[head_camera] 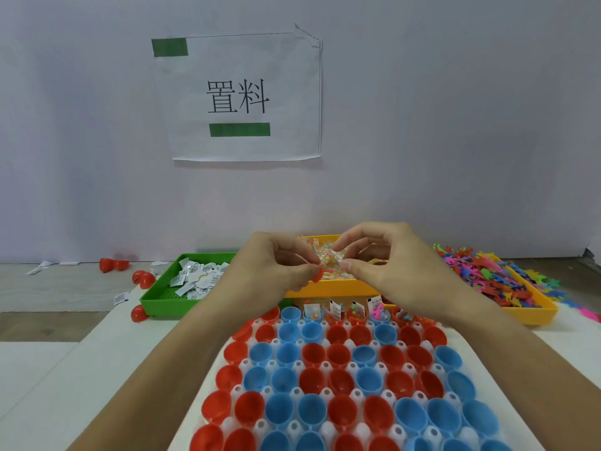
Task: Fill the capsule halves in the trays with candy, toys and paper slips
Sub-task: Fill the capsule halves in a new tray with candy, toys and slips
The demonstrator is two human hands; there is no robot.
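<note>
A pale counter point(107, 359) carries everything, and the white moulded egg-style tray point(328, 379) nearest the person serves as the landmark. The tray holds rows of red and blue plastic capsule halves point(312, 354), open side up; most look empty, while a few in its far row hold paper slips, small beads and a toy. Beyond the tray's far right corner sits a yellow plastic tray heaped with bright flat plastic toy figures point(507, 281). Beyond its far left corner stands a green plastic tray point(162, 302) of small printed white paper slips point(198, 276). Directly behind the far edge lies a yellow plastic tray point(328, 289) of clear-wrapped candy. Loose red capsule halves point(143, 277) lie on the counter left of the green tray. Above the candy tray, the left hand point(270, 266) and right hand point(380, 255) meet, both with fingers curled, pinching a small clear candy packet point(330, 258) between thumbs and forefingers. Something small and red shows under the left thumb, possibly a capsule piece.
</note>
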